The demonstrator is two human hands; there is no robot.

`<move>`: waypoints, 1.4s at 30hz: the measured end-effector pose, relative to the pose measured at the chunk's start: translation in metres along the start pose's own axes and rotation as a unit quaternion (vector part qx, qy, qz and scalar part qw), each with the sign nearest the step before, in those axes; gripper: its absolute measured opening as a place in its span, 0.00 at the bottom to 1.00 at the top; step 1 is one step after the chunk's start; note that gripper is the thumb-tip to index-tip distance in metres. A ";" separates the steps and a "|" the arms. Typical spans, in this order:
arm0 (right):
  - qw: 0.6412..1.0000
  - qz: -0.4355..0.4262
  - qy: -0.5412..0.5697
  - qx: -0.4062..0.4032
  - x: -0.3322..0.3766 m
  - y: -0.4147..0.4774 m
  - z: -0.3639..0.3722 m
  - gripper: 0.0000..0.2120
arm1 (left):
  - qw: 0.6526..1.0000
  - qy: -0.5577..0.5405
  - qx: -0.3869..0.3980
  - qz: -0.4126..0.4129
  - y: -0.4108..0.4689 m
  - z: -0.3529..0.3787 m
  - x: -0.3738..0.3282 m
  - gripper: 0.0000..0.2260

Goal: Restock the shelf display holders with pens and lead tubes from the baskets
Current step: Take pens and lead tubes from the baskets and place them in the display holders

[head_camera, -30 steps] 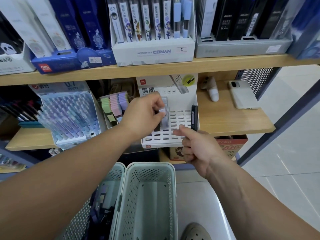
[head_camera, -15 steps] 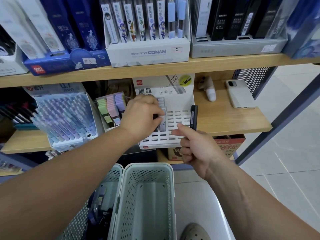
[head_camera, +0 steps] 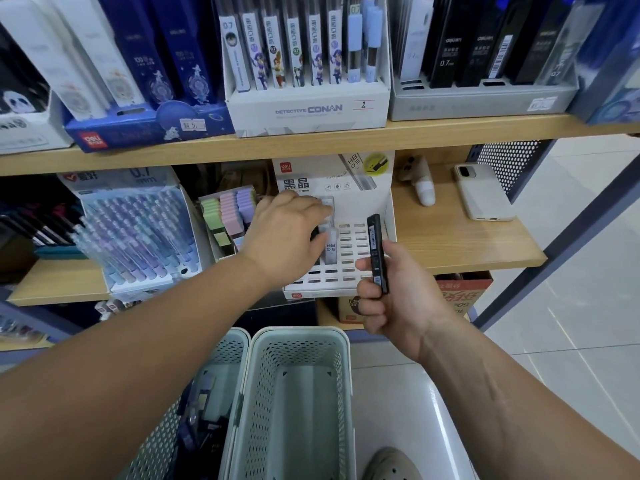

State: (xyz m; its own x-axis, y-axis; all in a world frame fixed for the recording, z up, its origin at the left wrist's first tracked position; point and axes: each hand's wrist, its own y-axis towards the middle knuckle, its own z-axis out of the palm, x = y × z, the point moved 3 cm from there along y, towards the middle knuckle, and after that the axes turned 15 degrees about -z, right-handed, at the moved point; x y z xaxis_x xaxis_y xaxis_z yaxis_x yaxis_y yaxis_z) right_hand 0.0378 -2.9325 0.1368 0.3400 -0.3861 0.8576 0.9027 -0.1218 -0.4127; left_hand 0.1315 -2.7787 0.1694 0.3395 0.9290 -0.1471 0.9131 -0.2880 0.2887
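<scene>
Standing in the white slotted holder (head_camera: 350,252) are clear lead tubes (head_camera: 330,250) marked "HB 0.5", left hand (head_camera: 287,237) resting over them (grip not discernible), right hand (head_camera: 391,301) pinching a black lead tube (head_camera: 376,252) just beside it.

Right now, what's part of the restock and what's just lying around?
Job: left hand, right hand holding black tube, clear tube, holder, left basket, right basket.
Lying about: phone, sticky notes, Conan box.

A pale-cased phone (head_camera: 483,192) lies face down, right of pastel sticky notes (head_camera: 228,213).
</scene>
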 end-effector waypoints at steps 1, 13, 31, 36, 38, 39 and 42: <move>1.000 -0.001 0.002 0.000 0.001 0.001 0.002 0.14 | 0.998 -0.061 -0.014 -0.014 -0.005 -0.005 0.000 0.18; 0.979 -0.133 -0.146 0.049 -0.005 -0.005 0.016 0.03 | 0.856 -0.436 0.153 -0.231 -0.067 -0.006 0.037 0.07; 0.796 -0.426 -0.430 -0.032 0.028 0.036 0.030 0.16 | 0.921 -0.294 0.062 -0.248 -0.073 0.068 0.066 0.17; 0.774 -0.436 -0.459 0.023 0.025 0.045 0.040 0.11 | 0.894 -0.347 0.057 -0.277 -0.075 0.082 0.066 0.16; 0.768 -0.437 -0.466 0.037 0.026 0.047 0.041 0.10 | 0.891 -0.354 0.047 -0.282 -0.076 0.083 0.066 0.15; 0.766 -0.436 -0.471 0.044 0.027 0.048 0.041 0.10 | 0.889 -0.357 0.046 -0.284 -0.076 0.084 0.067 0.15; 0.759 -0.438 -0.479 0.058 0.029 0.049 0.042 0.11 | 0.884 -0.367 0.055 -0.284 -0.076 0.085 0.067 0.15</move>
State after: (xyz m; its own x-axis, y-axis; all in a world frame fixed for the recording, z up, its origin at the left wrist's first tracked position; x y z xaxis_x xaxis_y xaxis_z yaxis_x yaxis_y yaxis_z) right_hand 0.1028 -2.9118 0.1545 -0.4178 0.6449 0.6399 0.8915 0.1552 0.4256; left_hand 0.1042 -2.7141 0.0576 -0.1630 0.5414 -0.8248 0.9860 0.1188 -0.1169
